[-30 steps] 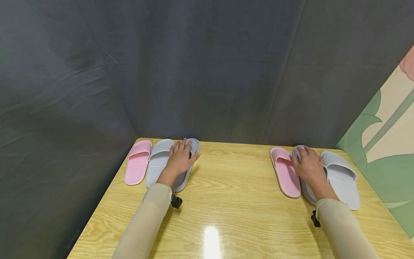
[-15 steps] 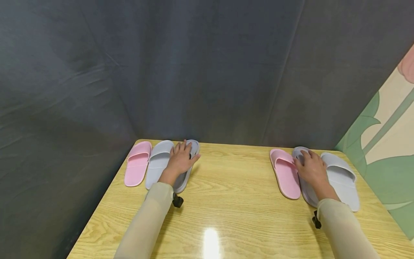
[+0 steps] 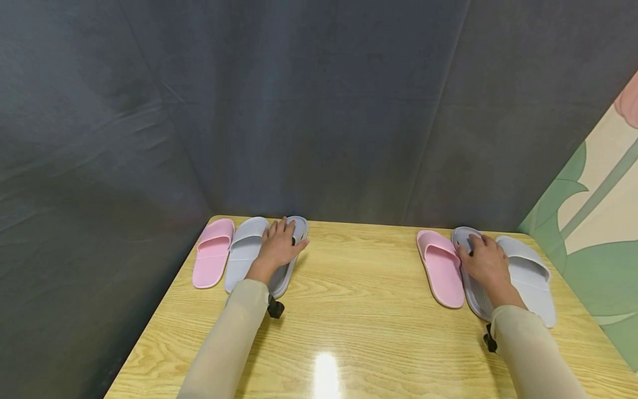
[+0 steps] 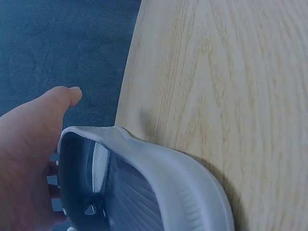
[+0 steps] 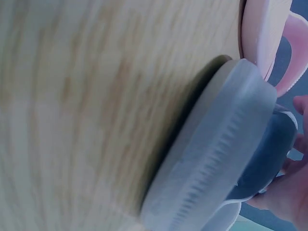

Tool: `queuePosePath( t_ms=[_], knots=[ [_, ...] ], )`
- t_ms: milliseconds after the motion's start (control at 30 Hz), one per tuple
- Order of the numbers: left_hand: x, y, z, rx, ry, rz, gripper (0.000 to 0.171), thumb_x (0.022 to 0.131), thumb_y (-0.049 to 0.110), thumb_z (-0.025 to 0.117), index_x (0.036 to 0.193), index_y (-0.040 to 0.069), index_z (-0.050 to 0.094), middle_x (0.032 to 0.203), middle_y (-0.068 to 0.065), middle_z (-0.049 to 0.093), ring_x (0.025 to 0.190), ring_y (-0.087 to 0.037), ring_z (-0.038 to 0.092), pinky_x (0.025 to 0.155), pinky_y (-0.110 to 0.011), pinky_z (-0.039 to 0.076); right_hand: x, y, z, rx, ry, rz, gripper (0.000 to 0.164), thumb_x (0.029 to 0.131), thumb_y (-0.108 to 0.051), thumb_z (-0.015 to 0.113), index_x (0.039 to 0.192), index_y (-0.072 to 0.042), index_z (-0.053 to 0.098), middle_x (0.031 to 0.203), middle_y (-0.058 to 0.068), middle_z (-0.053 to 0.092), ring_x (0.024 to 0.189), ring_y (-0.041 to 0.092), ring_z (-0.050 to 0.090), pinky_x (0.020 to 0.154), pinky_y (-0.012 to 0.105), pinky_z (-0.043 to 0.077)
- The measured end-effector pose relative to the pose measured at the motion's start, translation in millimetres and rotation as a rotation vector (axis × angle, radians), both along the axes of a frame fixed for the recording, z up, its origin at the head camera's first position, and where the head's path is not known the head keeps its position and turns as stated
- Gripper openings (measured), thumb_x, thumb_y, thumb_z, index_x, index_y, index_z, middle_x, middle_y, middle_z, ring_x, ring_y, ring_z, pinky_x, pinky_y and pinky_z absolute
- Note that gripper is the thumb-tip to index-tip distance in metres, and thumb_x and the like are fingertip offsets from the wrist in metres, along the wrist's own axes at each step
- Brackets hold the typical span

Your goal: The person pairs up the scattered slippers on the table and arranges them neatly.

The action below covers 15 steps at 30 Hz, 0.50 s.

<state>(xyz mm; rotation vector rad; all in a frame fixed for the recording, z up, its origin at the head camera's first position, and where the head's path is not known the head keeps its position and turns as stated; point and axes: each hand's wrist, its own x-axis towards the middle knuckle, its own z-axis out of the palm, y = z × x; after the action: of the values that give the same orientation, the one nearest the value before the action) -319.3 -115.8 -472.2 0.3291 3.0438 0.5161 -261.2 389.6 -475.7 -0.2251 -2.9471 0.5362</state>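
Note:
Two groups of slippers lie on a wooden table. In the head view my left hand (image 3: 279, 246) lies with spread fingers over the strap area of a grey slipper (image 3: 284, 277), at the right end of the left group. The left wrist view shows its straight thumb (image 4: 62, 96) beside the slipper's opening (image 4: 110, 187). My right hand (image 3: 487, 263) rests over another grey slipper (image 3: 476, 296), the middle one of the right group. Its fingers (image 5: 301, 144) are near the strap in the right wrist view, partly cut off by the frame.
A pale grey slipper (image 3: 244, 257) and a pink slipper (image 3: 211, 260) lie left of my left hand. Another pink slipper (image 3: 441, 271) and a pale grey slipper (image 3: 535, 288) flank my right hand. A dark curtain (image 3: 319, 111) hangs behind the table (image 3: 369, 310); a painted wall (image 3: 598, 238) stands at right.
My right hand has shifted slightly back and to the right over the grey slipper, uncovering more of its front. My left hand stays nearly still. The slippers show no clear movement.

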Motion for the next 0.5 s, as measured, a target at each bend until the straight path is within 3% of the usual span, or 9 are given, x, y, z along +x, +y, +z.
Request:
queuePosePath(
  t_ms=[500],
  knots=[
    [-4.1,-3.1,-8.5,-0.015,0.006,0.003,0.083,0.100,0.063,0.047,0.162,0.013,0.025,0.167,-0.019,0.016,0.153,-0.041,0.013,0.120,-0.063,0.014,-2.5,6.9,-5.1,0.015,-0.070,-0.034,0.069,0.102,-0.039,0.049,0.148,0.011,0.032,0.147,0.045,0.021,0.131,0.068,0.021,0.107,0.076,0.015]
  ],
)
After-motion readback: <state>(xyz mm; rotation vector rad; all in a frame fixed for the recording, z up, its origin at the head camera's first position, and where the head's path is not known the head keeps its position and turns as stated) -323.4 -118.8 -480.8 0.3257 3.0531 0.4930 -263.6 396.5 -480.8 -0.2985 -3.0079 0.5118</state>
